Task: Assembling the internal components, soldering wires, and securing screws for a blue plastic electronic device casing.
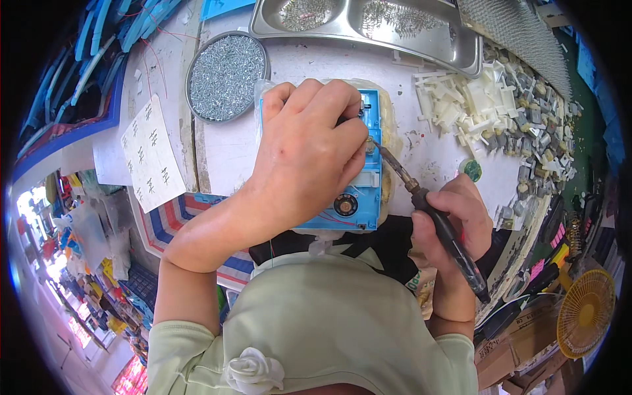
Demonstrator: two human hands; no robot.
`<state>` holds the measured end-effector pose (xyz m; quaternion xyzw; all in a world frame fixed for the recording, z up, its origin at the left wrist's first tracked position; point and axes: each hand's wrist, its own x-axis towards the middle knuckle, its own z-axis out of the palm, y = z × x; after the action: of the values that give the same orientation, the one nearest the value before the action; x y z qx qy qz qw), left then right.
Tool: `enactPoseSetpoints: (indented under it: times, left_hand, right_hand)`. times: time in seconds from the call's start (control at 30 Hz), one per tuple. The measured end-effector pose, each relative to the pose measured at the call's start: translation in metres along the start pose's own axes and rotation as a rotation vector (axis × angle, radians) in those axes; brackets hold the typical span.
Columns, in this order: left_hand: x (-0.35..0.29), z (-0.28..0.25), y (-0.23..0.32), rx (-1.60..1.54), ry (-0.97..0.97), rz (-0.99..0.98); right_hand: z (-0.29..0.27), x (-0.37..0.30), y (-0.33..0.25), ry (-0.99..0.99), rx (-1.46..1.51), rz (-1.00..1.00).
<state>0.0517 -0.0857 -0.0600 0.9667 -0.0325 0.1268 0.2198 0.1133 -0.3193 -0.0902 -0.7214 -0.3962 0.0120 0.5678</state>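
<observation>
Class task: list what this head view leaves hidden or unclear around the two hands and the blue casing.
- Head view: left hand hides most of the blue casing.
- Screwdriver tip's contact point: too small.
- Right hand fingers hidden behind handle.
- Round tin screws: too small.

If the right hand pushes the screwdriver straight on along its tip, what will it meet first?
Probably the blue plastic case: the right hand aims the screwdriver up-left at its right edge, beside the left hand. Contact is unclear.
</observation>
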Motion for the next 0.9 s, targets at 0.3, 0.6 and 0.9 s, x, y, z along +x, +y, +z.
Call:
enactPoseSetpoints:
  times: [0.3, 0.6, 0.9]
  left_hand:
    - [0.0, 0.001, -0.001, 0.006, -0.004, 0.008]
    - [0.0, 0.0, -0.001, 0.01, -0.004, 0.007]
    - [0.0, -0.002, -0.001, 0.013, -0.028, 0.006]
  right_hand:
    - [0.001, 0.002, 0.001, 0.001, 0.012, -0.02]
    - [0.002, 0.005, 0.0, -0.026, 0.016, -0.013]
    - [-0.003, 0.012, -0.002, -0.066, -0.047, -0.094]
